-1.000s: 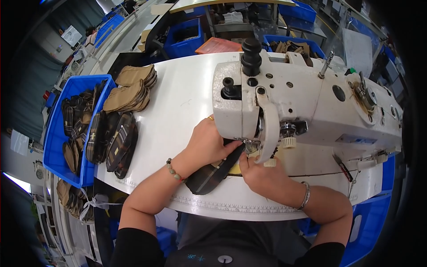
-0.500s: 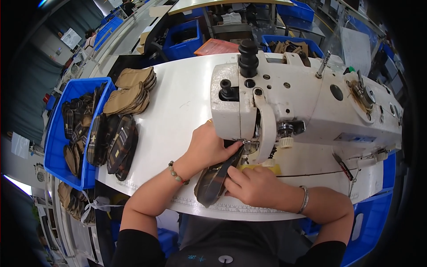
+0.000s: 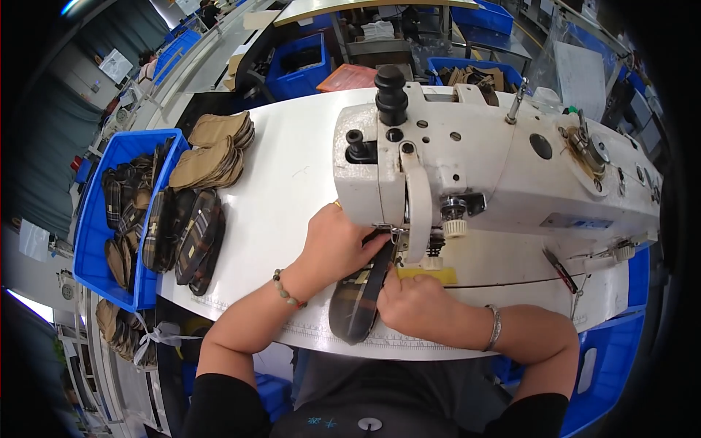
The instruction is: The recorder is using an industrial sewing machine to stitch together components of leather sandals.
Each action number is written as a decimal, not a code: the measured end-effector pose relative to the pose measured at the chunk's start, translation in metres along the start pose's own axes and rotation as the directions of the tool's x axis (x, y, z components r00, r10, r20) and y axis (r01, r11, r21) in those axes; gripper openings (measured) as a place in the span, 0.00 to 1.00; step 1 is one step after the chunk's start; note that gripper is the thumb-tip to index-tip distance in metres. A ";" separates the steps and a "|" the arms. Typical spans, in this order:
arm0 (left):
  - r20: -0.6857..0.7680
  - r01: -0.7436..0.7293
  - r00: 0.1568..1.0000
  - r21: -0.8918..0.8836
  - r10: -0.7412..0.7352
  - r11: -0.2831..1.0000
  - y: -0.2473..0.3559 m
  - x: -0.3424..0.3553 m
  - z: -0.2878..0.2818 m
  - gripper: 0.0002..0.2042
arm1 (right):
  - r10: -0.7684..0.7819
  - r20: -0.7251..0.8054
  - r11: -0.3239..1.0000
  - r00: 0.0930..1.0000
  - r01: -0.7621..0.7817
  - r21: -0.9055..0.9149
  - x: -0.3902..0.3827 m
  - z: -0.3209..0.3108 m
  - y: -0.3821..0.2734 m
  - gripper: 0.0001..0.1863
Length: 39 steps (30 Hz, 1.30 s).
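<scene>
A dark plaid fabric piece (image 3: 352,306) lies lengthwise under the needle area of a white sewing machine (image 3: 496,168). My left hand (image 3: 332,244) grips its upper part, thumb pointing toward the presser foot (image 3: 398,235), fingertips partly hidden behind the machine head. My right hand (image 3: 409,303) is curled at the piece's right edge, fingers pinching it below the foot. A yellow strip (image 3: 438,275) sits on the machine bed just right of the needle, beyond my right hand.
At left, a blue bin (image 3: 91,248) of plaid pieces stands beside stacked tan pieces (image 3: 204,160) and plaid pieces (image 3: 193,248). A black-and-red tool (image 3: 558,266) lies right of the needle. Behind the white table (image 3: 285,175) are more blue bins (image 3: 296,69).
The plaid piece has swung from diagonal to nearer upright, its lower end moving down and right. My right hand has moved down and left along it; my left hand stays near the needle.
</scene>
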<state>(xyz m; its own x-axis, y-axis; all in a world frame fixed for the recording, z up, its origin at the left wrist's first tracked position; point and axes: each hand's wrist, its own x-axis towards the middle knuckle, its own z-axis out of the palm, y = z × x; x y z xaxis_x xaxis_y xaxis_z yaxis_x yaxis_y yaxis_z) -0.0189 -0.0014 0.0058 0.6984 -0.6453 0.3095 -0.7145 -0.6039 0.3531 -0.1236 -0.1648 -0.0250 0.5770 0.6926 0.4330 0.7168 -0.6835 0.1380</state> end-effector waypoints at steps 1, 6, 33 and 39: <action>0.035 -0.127 0.991 0.048 0.126 0.991 -0.001 -0.008 0.002 0.13 | 0.023 0.027 0.999 0.999 -0.021 -0.042 -0.001 -0.001 -0.003 0.17; 0.098 -0.256 0.965 0.140 0.244 0.957 0.010 -0.026 0.001 0.14 | 0.013 0.081 0.999 0.997 -0.010 -0.041 0.003 -0.008 -0.008 0.17; 0.271 -0.347 0.914 0.130 0.303 0.929 0.022 -0.038 -0.013 0.16 | -0.018 0.129 0.988 0.991 0.037 -0.152 -0.003 -0.014 -0.020 0.13; 0.253 -0.330 0.924 0.142 0.288 0.933 0.022 -0.040 -0.008 0.15 | -0.007 0.141 0.991 0.990 0.026 -0.132 -0.001 -0.016 -0.020 0.13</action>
<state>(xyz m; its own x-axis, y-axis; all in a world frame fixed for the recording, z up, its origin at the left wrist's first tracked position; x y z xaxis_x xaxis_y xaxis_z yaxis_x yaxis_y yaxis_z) -0.0621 0.0146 0.0085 0.4286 -0.8884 0.1644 -0.9032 -0.4168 0.1021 -0.1454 -0.1557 -0.0138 0.6213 0.7229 0.3024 0.6733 -0.6899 0.2659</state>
